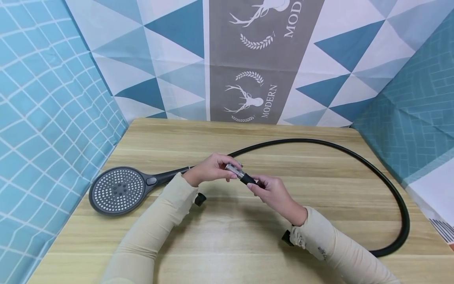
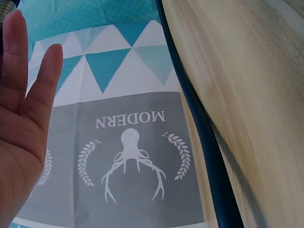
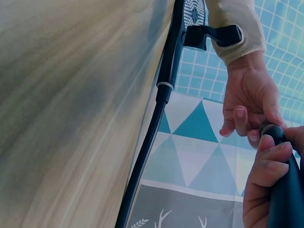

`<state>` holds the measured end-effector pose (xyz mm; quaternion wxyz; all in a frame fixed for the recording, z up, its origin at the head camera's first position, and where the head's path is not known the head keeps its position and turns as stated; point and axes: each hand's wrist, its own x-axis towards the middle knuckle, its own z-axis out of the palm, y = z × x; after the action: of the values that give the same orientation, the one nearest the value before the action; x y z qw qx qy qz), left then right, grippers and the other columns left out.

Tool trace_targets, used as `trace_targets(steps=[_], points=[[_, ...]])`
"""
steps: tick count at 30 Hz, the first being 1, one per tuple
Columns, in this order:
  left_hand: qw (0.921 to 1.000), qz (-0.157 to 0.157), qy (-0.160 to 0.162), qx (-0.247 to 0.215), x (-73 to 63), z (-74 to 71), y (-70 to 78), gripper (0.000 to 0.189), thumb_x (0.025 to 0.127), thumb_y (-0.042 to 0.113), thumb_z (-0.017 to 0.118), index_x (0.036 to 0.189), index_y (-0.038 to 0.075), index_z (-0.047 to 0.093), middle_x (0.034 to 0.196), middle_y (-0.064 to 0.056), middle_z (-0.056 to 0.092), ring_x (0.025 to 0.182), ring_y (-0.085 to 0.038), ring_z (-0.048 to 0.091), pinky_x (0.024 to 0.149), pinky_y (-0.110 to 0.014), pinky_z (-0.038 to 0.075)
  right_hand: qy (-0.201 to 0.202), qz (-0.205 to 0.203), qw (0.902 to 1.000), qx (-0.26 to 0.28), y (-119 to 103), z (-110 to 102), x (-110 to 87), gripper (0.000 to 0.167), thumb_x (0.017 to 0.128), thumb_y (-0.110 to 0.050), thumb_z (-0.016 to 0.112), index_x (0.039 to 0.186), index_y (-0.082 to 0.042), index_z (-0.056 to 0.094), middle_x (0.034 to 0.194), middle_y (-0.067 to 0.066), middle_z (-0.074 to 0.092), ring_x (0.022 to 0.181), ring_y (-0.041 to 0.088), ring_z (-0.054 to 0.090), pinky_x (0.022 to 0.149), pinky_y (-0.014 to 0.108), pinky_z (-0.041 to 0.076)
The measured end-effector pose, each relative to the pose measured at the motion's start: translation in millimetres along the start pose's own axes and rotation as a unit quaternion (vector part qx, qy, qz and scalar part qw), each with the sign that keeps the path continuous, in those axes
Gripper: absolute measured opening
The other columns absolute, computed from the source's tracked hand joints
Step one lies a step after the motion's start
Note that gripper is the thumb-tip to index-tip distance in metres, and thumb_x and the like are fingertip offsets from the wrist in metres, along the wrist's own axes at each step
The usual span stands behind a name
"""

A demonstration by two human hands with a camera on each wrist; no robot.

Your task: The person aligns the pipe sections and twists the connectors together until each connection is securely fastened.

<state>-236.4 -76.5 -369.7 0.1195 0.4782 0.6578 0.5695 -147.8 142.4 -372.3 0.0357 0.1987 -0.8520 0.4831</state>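
My left hand (image 1: 213, 169) pinches a silver metal connector (image 1: 234, 170) between thumb and fingers, over the middle of the table. My right hand (image 1: 276, 193) grips the black end of the shower hose (image 1: 247, 180) right beside that connector. In the right wrist view, curled fingers (image 3: 268, 173) wrap the dark hose end (image 3: 286, 197) while the other hand's fingertips meet its tip. A dark grey handheld shower head (image 1: 118, 191) lies at the left, spray face up, its handle partly behind my left wrist. The hose (image 1: 308, 140) joins that handle and arcs round to the right.
The wooden table (image 1: 227, 252) is bounded by a patterned back wall (image 1: 177, 59), a blue tiled-print sheet (image 1: 46, 98) at left and a teal one (image 1: 418, 86) at right. The hose loop runs near the table's right edge and passes behind my right sleeve (image 1: 333, 240).
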Motion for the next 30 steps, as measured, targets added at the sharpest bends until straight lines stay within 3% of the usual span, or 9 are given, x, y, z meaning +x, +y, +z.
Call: trace_targets(steps=[4,10,16,30], points=[[0.9999,-0.001,0.002,0.015,0.1,0.3,2.6,0.019,0.083,-0.013,0.061,0.102,-0.015,0.061,0.087,-0.013,0.065,0.055,-0.011,0.055,0.052,-0.027,0.049,0.02,-0.027,0.9994,-0.001,1.5,2.6,-0.9,0.039,0.085,-0.002,0.07,0.122,0.005,0.06,0.064,0.003,0.058,0.048,0.007,0.045,0.042,0.023,0.039],[0.9998,-0.012,0.007,0.011,-0.3,1.6,7.5,0.018,0.084,-0.014,0.061,0.102,-0.016,0.061,0.089,-0.019,0.066,0.054,-0.012,0.054,0.051,-0.027,0.048,0.072,-0.062,0.9945,-0.045,0.5,6.9,-1.5,0.037,0.071,0.002,0.081,0.105,0.005,0.068,0.069,0.005,0.064,0.059,0.009,0.056,0.05,0.023,0.047],[0.9998,-0.016,0.012,0.011,-0.8,2.0,6.7,0.018,0.084,-0.014,0.062,0.102,-0.015,0.061,0.093,-0.023,0.065,0.055,-0.012,0.056,0.054,-0.028,0.05,0.098,-0.052,0.9929,-0.043,-1.7,9.1,-0.5,0.022,0.07,0.006,0.08,0.086,0.004,0.064,0.076,0.013,0.069,0.063,0.014,0.061,0.052,0.023,0.05],[0.9999,-0.004,0.009,0.002,-2.9,1.0,4.1,0.014,0.083,-0.016,0.062,0.097,-0.016,0.061,0.087,-0.017,0.066,0.055,-0.011,0.056,0.051,-0.028,0.049,0.104,-0.046,0.9934,-0.016,-2.3,8.3,0.0,0.017,0.071,0.009,0.079,0.086,0.009,0.07,0.078,0.017,0.07,0.058,0.008,0.057,0.047,0.021,0.046]])
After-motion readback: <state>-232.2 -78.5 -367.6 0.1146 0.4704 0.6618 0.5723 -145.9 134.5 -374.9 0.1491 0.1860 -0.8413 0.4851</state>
